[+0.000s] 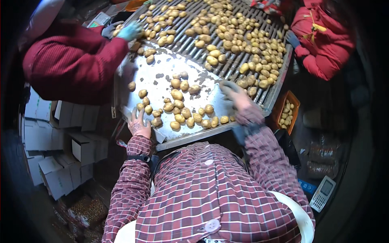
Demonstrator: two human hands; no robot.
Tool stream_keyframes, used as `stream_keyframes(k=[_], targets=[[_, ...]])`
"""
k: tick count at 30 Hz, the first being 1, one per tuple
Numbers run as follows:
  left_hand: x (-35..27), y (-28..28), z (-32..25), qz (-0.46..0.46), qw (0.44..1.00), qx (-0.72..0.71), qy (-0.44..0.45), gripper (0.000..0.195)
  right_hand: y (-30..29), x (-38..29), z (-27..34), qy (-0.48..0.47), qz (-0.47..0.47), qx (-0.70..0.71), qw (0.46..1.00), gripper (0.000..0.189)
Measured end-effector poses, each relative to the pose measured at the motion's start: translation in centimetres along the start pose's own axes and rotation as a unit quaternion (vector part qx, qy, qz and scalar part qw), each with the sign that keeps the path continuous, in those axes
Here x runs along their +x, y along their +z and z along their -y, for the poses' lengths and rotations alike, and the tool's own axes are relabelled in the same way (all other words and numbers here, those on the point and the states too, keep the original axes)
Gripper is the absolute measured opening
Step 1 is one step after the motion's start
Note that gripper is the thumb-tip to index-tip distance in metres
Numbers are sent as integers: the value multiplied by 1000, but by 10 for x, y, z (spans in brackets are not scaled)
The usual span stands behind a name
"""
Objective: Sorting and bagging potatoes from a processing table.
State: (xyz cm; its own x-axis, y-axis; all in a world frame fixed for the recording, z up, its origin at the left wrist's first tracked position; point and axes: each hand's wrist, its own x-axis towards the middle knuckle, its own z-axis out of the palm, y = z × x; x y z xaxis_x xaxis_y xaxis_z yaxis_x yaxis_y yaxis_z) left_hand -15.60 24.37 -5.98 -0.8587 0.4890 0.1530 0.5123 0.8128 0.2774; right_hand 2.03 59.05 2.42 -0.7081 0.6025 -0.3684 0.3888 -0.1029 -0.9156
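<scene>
My left hand (139,124), in a glove with grey fingertips, rests at the left front of a metal sorting tray (149,71), fingers spread beside a few potatoes (156,122). Over the tray's right side, where it meets the roller conveyor (194,57), hangs my right hand (232,92). It is gloved too and blurred; whether anything is under its fingers cannot be made out. Loose potatoes (177,94) lie scattered between my hands, several along the front lip. Many more potatoes (264,60) cover the rollers beyond.
A co-worker in a dark red top (76,57) reaches over the left edge; another in a red jacket (322,42) stands at the right. White cardboard boxes (45,136) fill the lower left. An orange crate of potatoes (296,106) and a keypad device (322,193) are at right.
</scene>
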Motion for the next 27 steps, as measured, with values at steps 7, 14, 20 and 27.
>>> stream_keyframes(k=[7,14,20,27], targets=[[-31,15,43,114,991,-25,-71,53,198,82,13,-163,173,-679,695,52],[1,2,51,105,994,14,-25,44,221,79,4,-90,102,-620,773,46],[57,17,45,49,992,-108,-32,32,187,109,2,-82,126,-533,832,36],[85,29,11,101,964,-184,162,32,1,50,-45,10,28,435,900,39]])
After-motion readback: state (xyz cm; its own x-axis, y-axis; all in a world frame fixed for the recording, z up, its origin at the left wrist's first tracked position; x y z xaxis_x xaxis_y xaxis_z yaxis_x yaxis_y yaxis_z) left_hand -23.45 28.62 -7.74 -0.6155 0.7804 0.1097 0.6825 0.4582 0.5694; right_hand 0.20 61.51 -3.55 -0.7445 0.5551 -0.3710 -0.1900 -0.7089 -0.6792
